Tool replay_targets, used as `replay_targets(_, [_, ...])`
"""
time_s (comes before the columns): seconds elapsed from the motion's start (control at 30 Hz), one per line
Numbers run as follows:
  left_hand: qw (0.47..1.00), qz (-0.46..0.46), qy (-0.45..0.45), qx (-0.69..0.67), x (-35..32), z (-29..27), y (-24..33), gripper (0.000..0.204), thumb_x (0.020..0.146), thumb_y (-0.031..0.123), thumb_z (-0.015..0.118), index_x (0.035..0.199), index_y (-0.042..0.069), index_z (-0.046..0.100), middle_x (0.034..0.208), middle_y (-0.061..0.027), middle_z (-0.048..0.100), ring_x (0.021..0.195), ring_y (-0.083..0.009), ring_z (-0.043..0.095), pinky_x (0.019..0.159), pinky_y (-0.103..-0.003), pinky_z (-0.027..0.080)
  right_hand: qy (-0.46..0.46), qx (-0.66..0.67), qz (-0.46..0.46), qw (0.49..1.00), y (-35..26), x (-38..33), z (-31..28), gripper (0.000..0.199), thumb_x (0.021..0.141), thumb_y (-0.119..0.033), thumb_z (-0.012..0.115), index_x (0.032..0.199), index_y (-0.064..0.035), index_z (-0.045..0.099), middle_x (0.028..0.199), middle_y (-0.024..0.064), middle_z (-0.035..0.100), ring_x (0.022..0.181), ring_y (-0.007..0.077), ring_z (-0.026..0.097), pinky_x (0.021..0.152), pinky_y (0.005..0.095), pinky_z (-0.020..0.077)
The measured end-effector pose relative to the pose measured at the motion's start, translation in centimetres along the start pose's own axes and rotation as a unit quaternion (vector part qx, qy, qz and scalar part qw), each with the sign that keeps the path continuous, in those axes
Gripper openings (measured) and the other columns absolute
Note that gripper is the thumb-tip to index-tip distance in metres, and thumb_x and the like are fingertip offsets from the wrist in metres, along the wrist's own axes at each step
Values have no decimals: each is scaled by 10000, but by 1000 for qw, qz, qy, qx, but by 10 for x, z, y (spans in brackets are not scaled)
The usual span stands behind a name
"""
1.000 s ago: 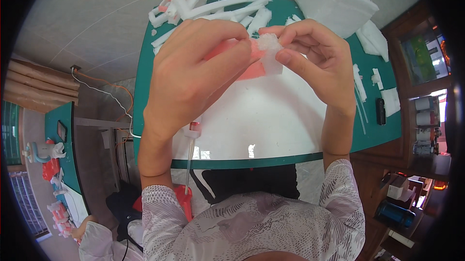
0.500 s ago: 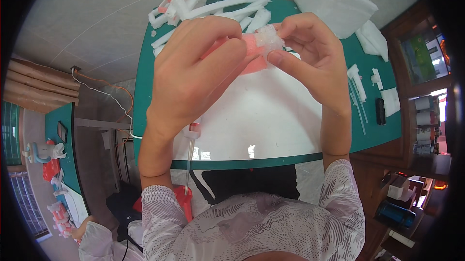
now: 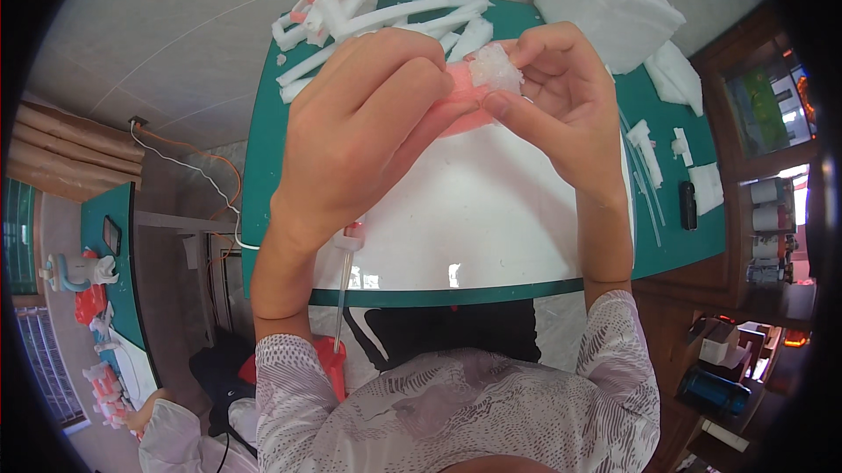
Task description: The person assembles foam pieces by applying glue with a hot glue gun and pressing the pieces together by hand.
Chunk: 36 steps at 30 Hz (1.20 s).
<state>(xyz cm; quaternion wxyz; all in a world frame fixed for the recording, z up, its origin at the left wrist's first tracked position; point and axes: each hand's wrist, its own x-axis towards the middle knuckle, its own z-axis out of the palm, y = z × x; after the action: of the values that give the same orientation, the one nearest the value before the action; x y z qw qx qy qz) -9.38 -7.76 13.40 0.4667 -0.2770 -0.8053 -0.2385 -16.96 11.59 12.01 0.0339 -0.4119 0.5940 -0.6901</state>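
Note:
Raised over the white board (image 3: 465,210), both my hands hold one soft pink piece (image 3: 469,120) with a bumpy, translucent white lump (image 3: 496,69) on its right end. My left hand (image 3: 360,122) is closed, its fingers pinching the pink part and hiding much of it. With thumb and forefinger bent round the white end, my right hand (image 3: 566,113) grips the piece from the right; the other fingers curl loosely behind. Below my left wrist, a thin clear stick (image 3: 343,289) with a pink-and-white top juts over the table's near edge.
White foam strips (image 3: 412,12) lie heaped at the back of the green table (image 3: 263,166). A big white foam block (image 3: 605,8) stands back right. Foam scraps, clear rods (image 3: 649,201) and a black object (image 3: 688,203) lie right. Another person's sleeve (image 3: 175,438) shows lower left.
Both hands and the held piece have shifted slightly; the piece is turned a little, showing more of the white lump. Both hands keep their hold.

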Motion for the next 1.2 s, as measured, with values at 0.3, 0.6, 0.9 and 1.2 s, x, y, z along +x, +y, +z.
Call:
replay_targets(0.3, [1000,11,-6,18,0,2,1,300,640,60,858,813,9,619,884,-77,653,718,-190,635,612,-262,531,-5,-19,-5,1000,3,0,-1,334,775,-19,788,998,-52,542,1007,23,583,963,109,603,918,274,507])
replay_targets(0.6, [1000,6,-9,17,1,2,5,308,635,74,864,829,14,632,898,-70,650,706,-181,629,591,-259,521,-13,-23,-13,1000,2,0,-5,345,772,2,781,1014,-48,541,1020,33,574,976,122,599,926,290,511])
replay_targets(0.9, [1000,7,-4,4,2,-7,11,349,620,113,880,836,32,618,898,-68,638,723,-185,617,602,-260,512,-43,-5,-80,996,2,-1,-4,372,759,55,768,1024,-34,524,1015,62,578,1001,147,614,950,298,506])
replay_targets(1.2, [1000,11,3,-6,2,-2,12,334,627,112,874,754,43,573,867,-58,608,687,-167,576,555,-255,475,-56,-25,-50,997,5,-2,-9,387,758,47,776,1038,-41,524,1052,45,558,1032,141,600,968,305,501])
